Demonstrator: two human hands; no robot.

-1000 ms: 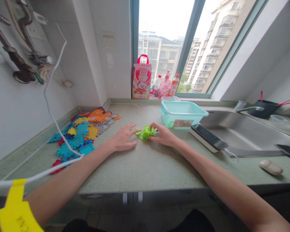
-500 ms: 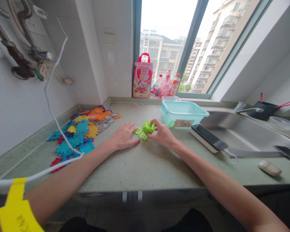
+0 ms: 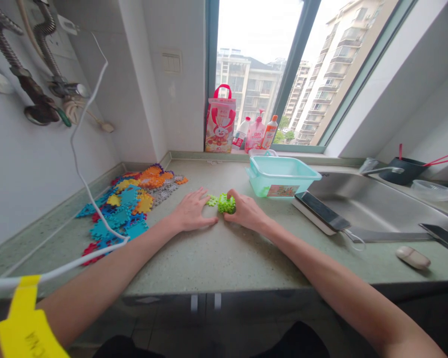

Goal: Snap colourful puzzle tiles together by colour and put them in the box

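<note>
Bright green interlocking puzzle pieces lie on the counter between my hands. My right hand (image 3: 244,211) has its thumb and fingers curled around a small stack of green puzzle pieces (image 3: 226,204). Left of that stack, a flat green puzzle piece (image 3: 211,200) rests by the fingertips of my left hand (image 3: 195,210). That hand lies palm down on the counter, its fingers stretched out and its thumb apart; whether it touches the flat piece I cannot tell. Further left is a spread pile of blue, orange, yellow, red and grey puzzle pieces (image 3: 129,199).
A mint plastic basket (image 3: 285,169) stands right of my hands, with a phone on a white block (image 3: 321,213) beside the sink (image 3: 377,199). A white cable (image 3: 74,149) crosses the left side. Bottles (image 3: 256,133) and a pink bag (image 3: 220,124) stand by the window.
My right hand has brought its green pieces down and slightly left, where they now form a compact stack. Less of the green shows near my left hand, which has stayed nearly still.
</note>
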